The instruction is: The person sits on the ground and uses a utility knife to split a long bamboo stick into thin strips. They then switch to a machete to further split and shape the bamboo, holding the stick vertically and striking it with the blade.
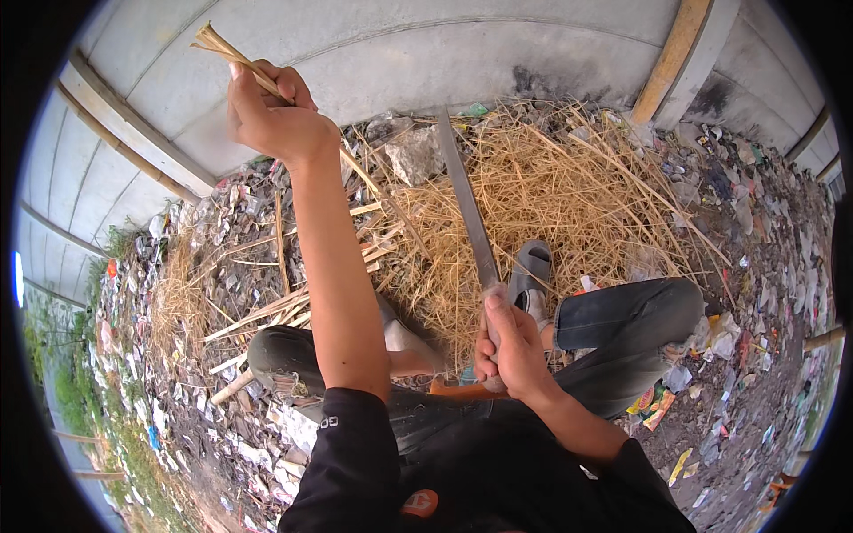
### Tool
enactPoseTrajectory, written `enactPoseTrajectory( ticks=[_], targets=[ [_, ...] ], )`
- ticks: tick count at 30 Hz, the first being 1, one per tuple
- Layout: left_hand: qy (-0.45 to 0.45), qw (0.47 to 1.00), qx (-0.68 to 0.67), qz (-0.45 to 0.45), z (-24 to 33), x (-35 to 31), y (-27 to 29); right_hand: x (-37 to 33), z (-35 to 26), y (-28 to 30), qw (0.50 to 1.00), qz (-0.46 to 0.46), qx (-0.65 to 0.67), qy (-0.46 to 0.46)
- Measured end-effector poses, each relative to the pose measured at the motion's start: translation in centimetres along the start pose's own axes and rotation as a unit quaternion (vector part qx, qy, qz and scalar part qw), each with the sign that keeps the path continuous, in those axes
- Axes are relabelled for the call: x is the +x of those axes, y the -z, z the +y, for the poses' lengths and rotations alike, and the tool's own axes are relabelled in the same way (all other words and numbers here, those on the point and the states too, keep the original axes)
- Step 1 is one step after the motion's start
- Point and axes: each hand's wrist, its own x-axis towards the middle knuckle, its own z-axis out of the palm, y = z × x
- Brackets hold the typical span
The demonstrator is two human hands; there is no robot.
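Tan strip (230, 48) clasped in the left hand (275, 115), forward and left of the knife (471, 209); long axis slanting down rightward, seemingly behind the forearm (336, 275). Knife gripped in the right hand (515, 355), lower, tip pointing forward, well apart from the left hand.

The single wide, round view looks steeply down from the person's head, past the shirt (506, 471) and bent knees (662, 324) to the straw (555, 200). It faces the wall (426, 58) beyond, with the left hand (277, 114) and right hand (515, 351) fairly near the camera.
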Motion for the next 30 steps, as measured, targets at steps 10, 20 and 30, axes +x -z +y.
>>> enactPoseTrajectory(
  ticks=[10,20,30],
  targets=[
    [0.129,0.971,-0.163,-0.118,0.6,1.8,2.6,-0.9,2.1,-3.0,0.98,-0.069,-0.025,0.187],
    [0.156,0.936,-0.228,-0.216,1.4,3.3,7.2,-1.5,-5.5,-1.5,0.985,-0.064,0.006,0.159],
    [0.206,0.859,-0.36,-0.299,0.8,3.8,7.4,-0.3,3.6,0.3,0.99,-0.033,-0.039,-0.135]
  ],
)
